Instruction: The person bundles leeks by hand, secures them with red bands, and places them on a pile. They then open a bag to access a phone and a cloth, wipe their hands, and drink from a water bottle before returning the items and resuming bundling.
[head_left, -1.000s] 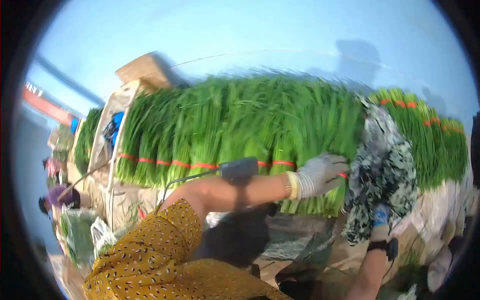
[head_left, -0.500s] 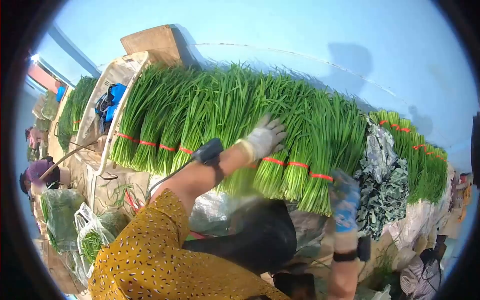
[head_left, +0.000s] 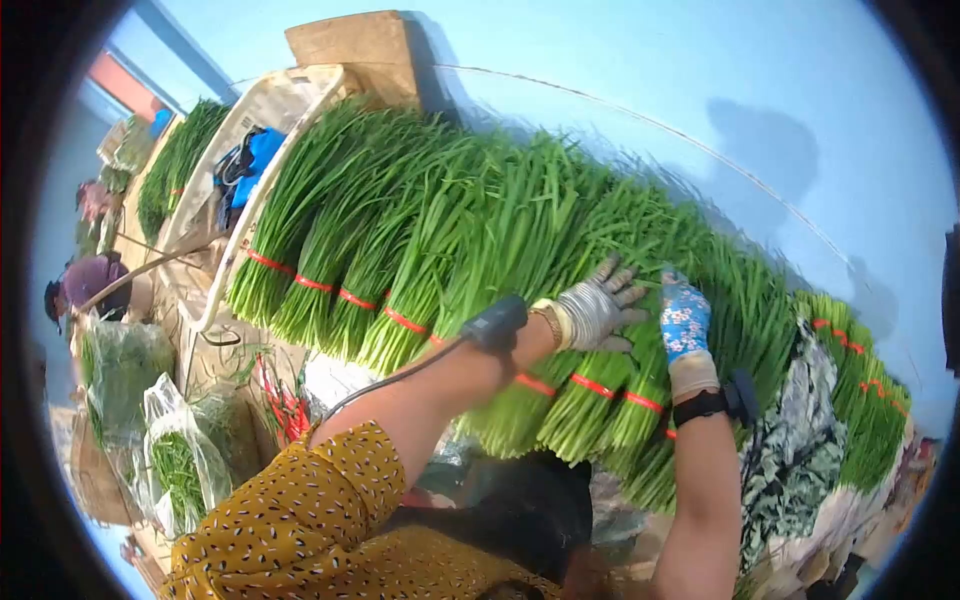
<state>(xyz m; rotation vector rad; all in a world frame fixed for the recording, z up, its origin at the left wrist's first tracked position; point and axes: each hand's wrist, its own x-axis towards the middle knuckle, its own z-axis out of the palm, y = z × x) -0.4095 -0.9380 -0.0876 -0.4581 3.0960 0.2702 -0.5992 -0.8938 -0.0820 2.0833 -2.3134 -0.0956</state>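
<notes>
My left hand (head_left: 602, 308), in a pale glove, lies on the leafy green bundles (head_left: 480, 200) with its fingers spread. Just to its right, my right hand (head_left: 685, 318) is in a blue flowered glove, its fingertips drawn together at the leaves; what they hold is too small to make out. Red bands wrap the lower stalks, one red band (head_left: 592, 385) being just below my left hand. The bundles stand side by side in a long row, leaves toward the wall.
A pale plastic crate (head_left: 335, 85) holding a blue item stands at the left, near a cardboard box (head_left: 355, 50). Plastic bags of greens (head_left: 180, 465) lie at lower left. Patterned cloth (head_left: 795, 450) separates more banded bundles (head_left: 870, 400) at right. A person (head_left: 95, 285) is at far left.
My right hand has moved up from the stalk ends to the leaves beside my left hand. My left hand remains spread on the leaves. The view has shifted.
</notes>
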